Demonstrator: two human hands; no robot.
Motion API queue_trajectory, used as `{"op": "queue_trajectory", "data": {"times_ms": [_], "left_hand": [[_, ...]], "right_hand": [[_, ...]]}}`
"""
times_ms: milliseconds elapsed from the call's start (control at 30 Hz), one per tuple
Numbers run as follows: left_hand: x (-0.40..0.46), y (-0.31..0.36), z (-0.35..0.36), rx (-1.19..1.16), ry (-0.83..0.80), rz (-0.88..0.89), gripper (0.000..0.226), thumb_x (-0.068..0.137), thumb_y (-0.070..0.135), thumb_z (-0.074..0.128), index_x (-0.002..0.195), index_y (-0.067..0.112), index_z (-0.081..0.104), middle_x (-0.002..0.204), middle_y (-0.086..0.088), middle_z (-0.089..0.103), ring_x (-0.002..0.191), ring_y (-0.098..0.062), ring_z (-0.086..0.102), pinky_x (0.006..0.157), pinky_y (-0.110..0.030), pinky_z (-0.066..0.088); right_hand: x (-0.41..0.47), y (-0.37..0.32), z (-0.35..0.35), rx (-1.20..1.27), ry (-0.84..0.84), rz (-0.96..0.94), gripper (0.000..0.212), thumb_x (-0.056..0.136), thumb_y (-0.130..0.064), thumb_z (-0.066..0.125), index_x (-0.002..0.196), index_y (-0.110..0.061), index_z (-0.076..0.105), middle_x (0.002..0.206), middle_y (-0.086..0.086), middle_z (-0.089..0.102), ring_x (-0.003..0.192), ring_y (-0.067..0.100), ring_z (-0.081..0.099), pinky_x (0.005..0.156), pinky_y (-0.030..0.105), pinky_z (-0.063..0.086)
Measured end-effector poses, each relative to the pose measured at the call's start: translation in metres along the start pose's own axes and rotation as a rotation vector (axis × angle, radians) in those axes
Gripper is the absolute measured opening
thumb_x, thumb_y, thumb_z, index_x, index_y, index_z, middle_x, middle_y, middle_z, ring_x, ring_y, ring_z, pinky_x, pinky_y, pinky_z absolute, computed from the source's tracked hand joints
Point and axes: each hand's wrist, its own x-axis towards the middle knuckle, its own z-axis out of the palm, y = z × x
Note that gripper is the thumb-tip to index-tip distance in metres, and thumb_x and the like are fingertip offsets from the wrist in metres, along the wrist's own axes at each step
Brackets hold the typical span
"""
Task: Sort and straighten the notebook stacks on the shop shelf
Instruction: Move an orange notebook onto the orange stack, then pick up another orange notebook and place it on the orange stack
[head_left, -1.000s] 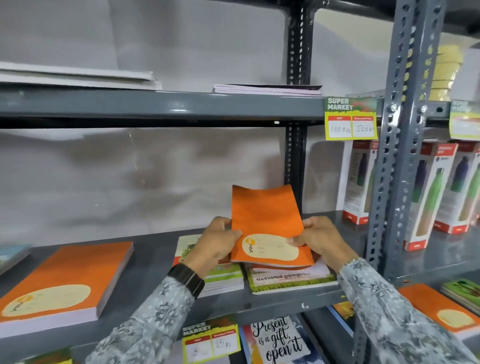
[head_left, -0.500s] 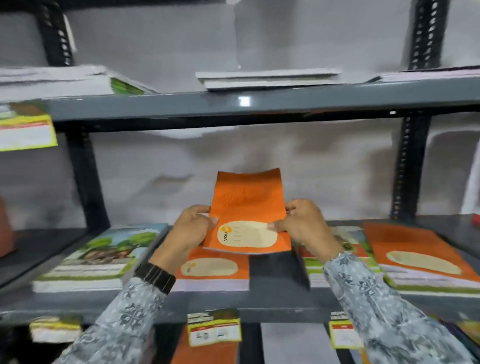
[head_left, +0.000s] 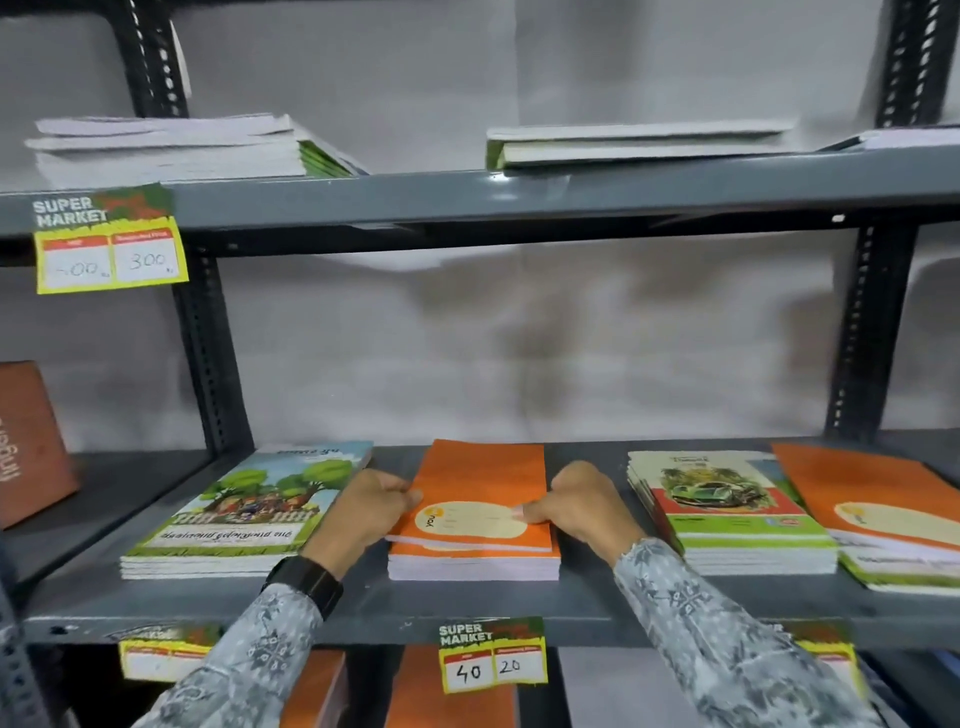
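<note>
An orange notebook (head_left: 480, 483) with a cream oval label lies on top of a small orange stack (head_left: 472, 564) in the middle of the grey shelf (head_left: 467, 608). My left hand (head_left: 371, 512) grips its left edge and my right hand (head_left: 582, 506) grips its right edge. Its front edge sits slightly raised over the stack. Left of it lies a stack with a tree picture (head_left: 249, 512). To the right sits a stack with a green car cover (head_left: 727, 512), and further right an orange notebook (head_left: 872, 493) rests askew on green-edged ones.
The upper shelf (head_left: 519, 195) carries white and green stacks. Perforated uprights (head_left: 205, 332) stand at both sides. Yellow price tags (head_left: 491, 657) hang on the shelf fronts. A brown box (head_left: 28, 441) stands at far left. More orange notebooks lie on the shelf below.
Both hands carried the orange notebook leftwards from the right-hand stacks and lowered it from an upright hold onto the middle orange stack. The view panned left along the shelf.
</note>
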Motion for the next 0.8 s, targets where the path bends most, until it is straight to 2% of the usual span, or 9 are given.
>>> {"op": "queue_trajectory", "data": {"times_ms": [67, 133, 167, 233, 300, 433, 533, 667, 800], "left_hand": [[-0.001, 0.001, -0.001, 0.062, 0.036, 0.017, 0.011, 0.094, 0.022, 0.070, 0.100, 0.015, 0.077, 0.103, -0.004, 0.080, 0.091, -0.021, 0.076, 0.087, -0.033, 0.058], [-0.003, 0.008, 0.002, 0.184, 0.137, 0.092, 0.036, 0.093, 0.029, 0.070, 0.126, 0.017, 0.071, 0.122, -0.003, 0.074, 0.108, -0.022, 0.071, 0.098, -0.036, 0.055], [-0.006, 0.016, 0.005, 0.210, 0.199, 0.156, 0.039, 0.092, 0.031, 0.069, 0.130, 0.019, 0.069, 0.123, -0.001, 0.074, 0.109, -0.019, 0.070, 0.100, -0.037, 0.054], [-0.014, 0.038, 0.016, 0.190, 0.267, 0.294, 0.031, 0.092, 0.030, 0.069, 0.122, 0.025, 0.074, 0.111, 0.005, 0.077, 0.098, -0.011, 0.070, 0.095, -0.028, 0.054], [-0.019, 0.065, 0.037, 0.103, 0.238, 0.385, 0.019, 0.091, 0.027, 0.071, 0.108, 0.028, 0.078, 0.092, 0.015, 0.074, 0.081, 0.000, 0.067, 0.080, -0.016, 0.050], [-0.023, 0.118, 0.099, -0.038, 0.135, 0.495, 0.015, 0.089, 0.020, 0.073, 0.099, 0.029, 0.080, 0.077, 0.017, 0.068, 0.061, 0.012, 0.061, 0.070, -0.018, 0.047], [-0.028, 0.158, 0.166, -0.079, 0.018, 0.553, 0.016, 0.090, 0.021, 0.072, 0.104, 0.024, 0.080, 0.074, 0.014, 0.066, 0.049, 0.008, 0.056, 0.064, -0.021, 0.046], [-0.040, 0.205, 0.253, -0.082, -0.070, 0.572, 0.017, 0.089, 0.027, 0.073, 0.102, 0.022, 0.082, 0.073, 0.014, 0.072, 0.063, -0.001, 0.064, 0.071, -0.022, 0.053], [-0.049, 0.238, 0.332, 0.082, -0.102, 0.590, 0.020, 0.091, 0.015, 0.065, 0.098, 0.015, 0.083, 0.095, 0.001, 0.081, 0.078, -0.013, 0.073, 0.082, -0.027, 0.059]], "right_hand": [[-0.006, 0.001, -0.004, 0.021, 0.019, -0.073, 0.046, 0.065, -0.041, 0.093, 0.085, -0.021, 0.056, 0.086, -0.005, 0.071, 0.081, 0.016, 0.070, 0.071, 0.031, 0.056], [-0.013, 0.001, -0.015, 0.075, 0.072, -0.158, 0.047, 0.071, -0.041, 0.090, 0.099, -0.030, 0.054, 0.082, -0.010, 0.066, 0.082, 0.014, 0.068, 0.070, 0.028, 0.051], [-0.014, 0.002, -0.022, 0.086, 0.113, -0.203, 0.048, 0.074, -0.044, 0.087, 0.108, -0.031, 0.057, 0.080, -0.008, 0.066, 0.080, 0.014, 0.069, 0.068, 0.028, 0.050], [-0.014, 0.006, -0.043, 0.104, 0.197, -0.282, 0.056, 0.077, -0.043, 0.084, 0.125, -0.024, 0.063, 0.082, -0.002, 0.068, 0.079, 0.016, 0.069, 0.073, 0.033, 0.055], [-0.014, 0.016, -0.073, 0.119, 0.272, -0.348, 0.054, 0.079, -0.035, 0.084, 0.129, -0.022, 0.066, 0.081, -0.002, 0.068, 0.077, 0.016, 0.068, 0.081, 0.036, 0.057], [-0.019, 0.043, -0.138, 0.119, 0.373, -0.422, 0.043, 0.084, -0.024, 0.081, 0.125, -0.025, 0.067, 0.081, -0.004, 0.067, 0.070, 0.012, 0.064, 0.076, 0.027, 0.053], [-0.017, 0.083, -0.197, 0.062, 0.450, -0.408, 0.039, 0.085, -0.023, 0.079, 0.123, -0.026, 0.069, 0.082, -0.005, 0.067, 0.071, 0.013, 0.063, 0.078, 0.031, 0.053], [-0.016, 0.142, -0.271, -0.028, 0.573, -0.343, 0.031, 0.087, -0.013, 0.074, 0.118, -0.017, 0.073, 0.080, -0.007, 0.068, 0.073, 0.015, 0.065, 0.086, 0.042, 0.058], [-0.015, 0.194, -0.327, -0.341, 0.545, 0.016, 0.022, 0.087, -0.012, 0.060, 0.104, -0.008, 0.073, 0.106, 0.011, 0.073, 0.101, 0.035, 0.070, 0.088, 0.038, 0.056]]}}
